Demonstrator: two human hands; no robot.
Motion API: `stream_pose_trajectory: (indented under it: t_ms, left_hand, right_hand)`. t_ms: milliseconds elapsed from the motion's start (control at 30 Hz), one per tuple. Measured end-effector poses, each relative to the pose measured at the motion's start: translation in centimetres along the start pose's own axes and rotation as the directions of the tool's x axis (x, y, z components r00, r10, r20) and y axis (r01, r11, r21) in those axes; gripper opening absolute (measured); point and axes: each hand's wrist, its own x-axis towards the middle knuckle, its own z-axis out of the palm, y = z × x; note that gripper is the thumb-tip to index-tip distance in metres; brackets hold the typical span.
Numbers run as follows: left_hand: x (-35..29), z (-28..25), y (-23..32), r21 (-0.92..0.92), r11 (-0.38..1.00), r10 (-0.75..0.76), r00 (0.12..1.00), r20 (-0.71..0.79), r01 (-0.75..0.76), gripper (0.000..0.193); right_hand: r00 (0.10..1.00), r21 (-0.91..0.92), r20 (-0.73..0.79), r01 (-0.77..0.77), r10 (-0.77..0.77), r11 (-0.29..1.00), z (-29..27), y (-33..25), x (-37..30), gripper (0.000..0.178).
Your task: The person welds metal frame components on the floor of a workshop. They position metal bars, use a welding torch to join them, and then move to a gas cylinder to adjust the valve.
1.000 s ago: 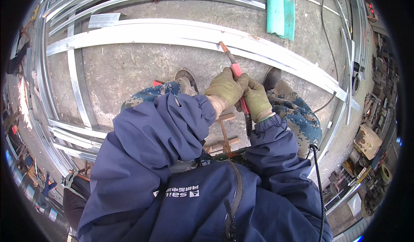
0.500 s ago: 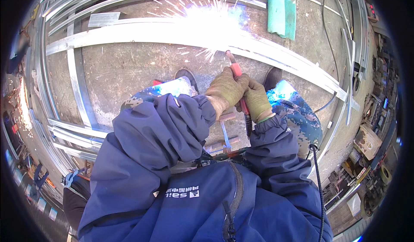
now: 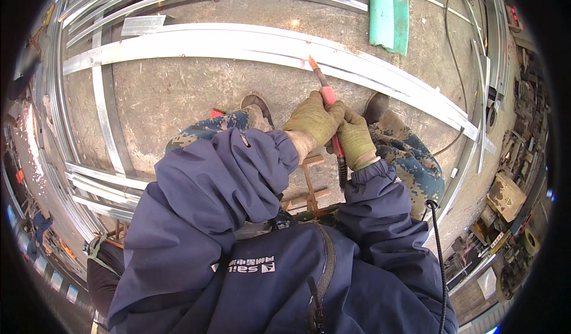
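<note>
Head view: the left hand [image 3: 312,120], gloved, has its fingers wrapped around the forward part of the torch [image 3: 328,95]. The torch points to the far side, tilted slightly left. Its nozzle [image 3: 313,63] overlaps the near edge of the long bars [image 3: 196,42]; contact cannot be confirmed from above. No arc is visible. The right hand [image 3: 355,136], also gloved, grasps the rear part of the torch; the trigger finger cannot be made out.

Step in hand, as judged: aiming the torch for a weld on the bars. The next move calls for a steady two-handed aim and a controlled nozzle gap.

Edges and room, left to right: sparks [image 3: 34,138] fly at the far left rim, well apart from the torch. A crosspiece [image 3: 101,102] runs from the bars toward the near rails [image 3: 107,185], limiting leftward steps. Floor [image 3: 190,84] extends from the crosspiece to the left boot [image 3: 257,105], giving room for a leftward shift. The right boot [image 3: 376,108] stands just beside the bars. Farther right, beyond them, lie a green sheet [image 3: 381,19] and a cable [image 3: 450,36]; keep both from the nozzle.
</note>
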Motion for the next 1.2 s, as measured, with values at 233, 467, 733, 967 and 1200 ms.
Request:
stream_pose_trajectory:
  t_ms: [233, 467, 733, 967, 1200]
  left_hand:
    - [0.4, 0.3, -0.4, 0.066, 0.998, 0.004, 0.999, -0.042, -0.001, 0.053]
    - [0.6, 0.3, -0.6, 0.011, 1.0, -0.005, 1.0, -0.026, 0.005, 0.051]
    - [0.4, 0.2, -0.3, 0.008, 0.999, 0.035, 0.999, -0.01, -0.035, 0.053]
    - [0.8, 0.5, -0.7, -0.006, 1.0, 0.017, 1.0, -0.016, -0.017, 0.053]
    - [1.1, 0.5, -0.9, 0.007, 1.0, 0.024, 0.999, -0.027, -0.024, 0.052]
  right_hand:
    - [1.0, -0.062, 0.011, -0.002, 0.003, 0.998, 0.0, -0.4, -0.2, 0.038]
    - [1.0, -0.051, -0.021, 0.014, -0.015, 0.999, 0.4, -0.2, 0.0, 0.031]
    - [0.999, -0.039, -0.042, 0.002, -0.004, 0.999, 0.5, -0.5, -0.1, 0.03]
    - [1.0, -0.049, -0.025, 0.003, -0.004, 0.999, 0.6, -0.5, -0.2, 0.032]
    - [1.0, -0.05, 0.02, -0.008, 0.009, 0.999, -0.3, 0.0, 0.5, 0.035]
